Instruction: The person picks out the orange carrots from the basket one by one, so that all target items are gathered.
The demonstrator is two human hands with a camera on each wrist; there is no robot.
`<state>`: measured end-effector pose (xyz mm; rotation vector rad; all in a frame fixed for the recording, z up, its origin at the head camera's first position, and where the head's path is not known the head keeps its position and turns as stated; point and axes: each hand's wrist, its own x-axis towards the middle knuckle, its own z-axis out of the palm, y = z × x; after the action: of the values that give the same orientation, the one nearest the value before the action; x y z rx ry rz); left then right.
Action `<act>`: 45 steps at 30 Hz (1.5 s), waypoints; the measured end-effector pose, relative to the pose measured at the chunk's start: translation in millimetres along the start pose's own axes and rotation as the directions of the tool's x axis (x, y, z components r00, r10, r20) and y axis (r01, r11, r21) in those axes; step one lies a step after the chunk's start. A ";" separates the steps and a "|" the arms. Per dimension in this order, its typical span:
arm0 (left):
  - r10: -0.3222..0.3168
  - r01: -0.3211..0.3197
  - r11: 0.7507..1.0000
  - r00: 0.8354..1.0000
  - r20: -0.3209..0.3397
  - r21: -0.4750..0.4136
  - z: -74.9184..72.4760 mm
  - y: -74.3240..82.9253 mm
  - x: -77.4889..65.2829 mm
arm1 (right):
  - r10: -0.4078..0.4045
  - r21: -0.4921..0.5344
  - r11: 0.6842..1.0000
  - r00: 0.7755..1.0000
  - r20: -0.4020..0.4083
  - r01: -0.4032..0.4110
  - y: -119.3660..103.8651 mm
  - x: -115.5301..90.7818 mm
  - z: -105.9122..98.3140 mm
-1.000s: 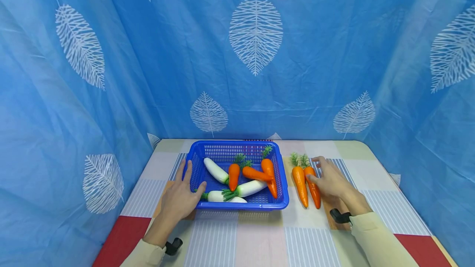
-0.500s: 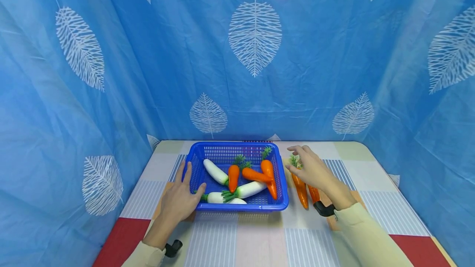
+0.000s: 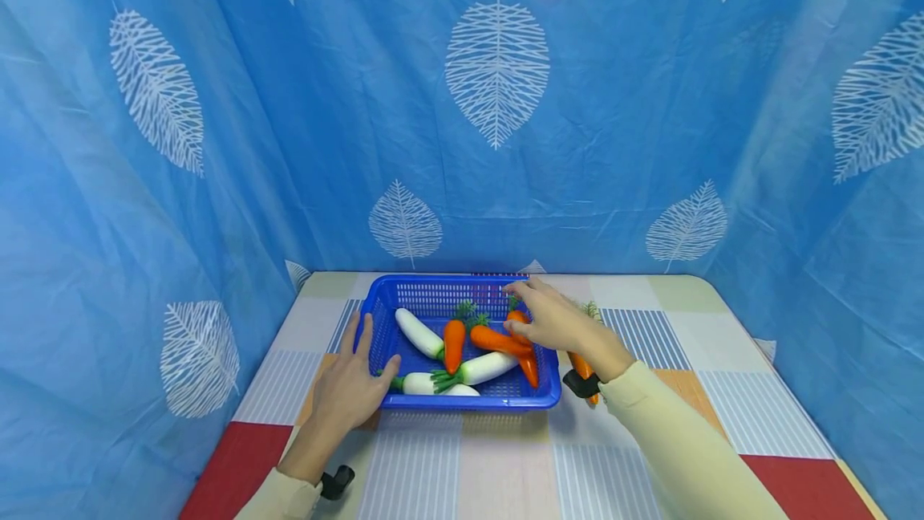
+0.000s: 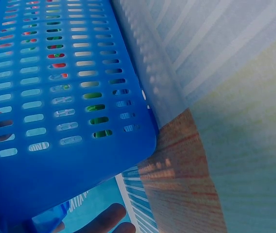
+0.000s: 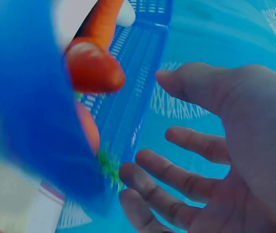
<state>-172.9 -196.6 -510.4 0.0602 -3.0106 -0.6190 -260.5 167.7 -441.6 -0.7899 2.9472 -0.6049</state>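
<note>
A blue plastic basket (image 3: 469, 403) holds three carrots and three white radishes (image 3: 419, 334). My left hand (image 3: 350, 383) lies at the basket's left rim, fingers extended and thumb over the inside; whether it presses is unclear. Above the basket's right side hovers my right hand (image 3: 552, 319), its fingers spread and gently bent, nothing between them in the right wrist view. The rightmost carrot in the basket (image 3: 530, 371) is partly covered by this hand. Outside, beside the right rim, one carrot (image 3: 579, 363) shows partly under the right wrist; the second carrot there is hidden by the arm.
A patchwork-patterned cloth (image 3: 505, 464) covers the table. Blue curtains with white leaf prints (image 3: 498, 207) enclose the back and both sides. The basket's perforated wall (image 4: 60, 97) fills much of the left wrist view.
My right hand has moved left, from beside the two carrots on the table to over the basket's right side, carrying nothing. The left hand and the vegetables stay in place.
</note>
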 end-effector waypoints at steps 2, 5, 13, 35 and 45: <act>0.004 -0.004 1.000 1.000 -0.002 0.000 -0.2 0.9 1.0 | 0.000 -0.002 1.000 0.999 0.039 0.000 -3.8 7.9 2.6; 0.009 -0.009 1.000 1.000 -0.006 0.001 0.2 2.1 2.6 | -0.002 0.008 1.000 0.996 0.094 0.002 -8.7 19.0 6.9; 0.009 -0.009 1.000 1.000 0.003 -0.010 1.0 3.7 1.9 | -0.047 0.032 0.999 0.973 0.226 0.041 -14.5 43.1 23.8; 0.007 -0.007 1.000 1.000 -0.002 -0.013 2.0 1.7 -0.2 | 0.003 0.007 1.000 0.942 0.335 -0.006 -22.5 56.4 45.2; 0.002 -0.001 1.000 1.000 0.005 -0.009 -0.5 2.2 0.5 | 0.004 0.015 1.000 0.955 0.297 -0.009 -20.6 58.1 48.5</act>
<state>-173.3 -194.8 -509.0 0.0560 -3.0121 -0.6339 -295.1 105.5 -474.7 -0.7912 2.6669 -0.4620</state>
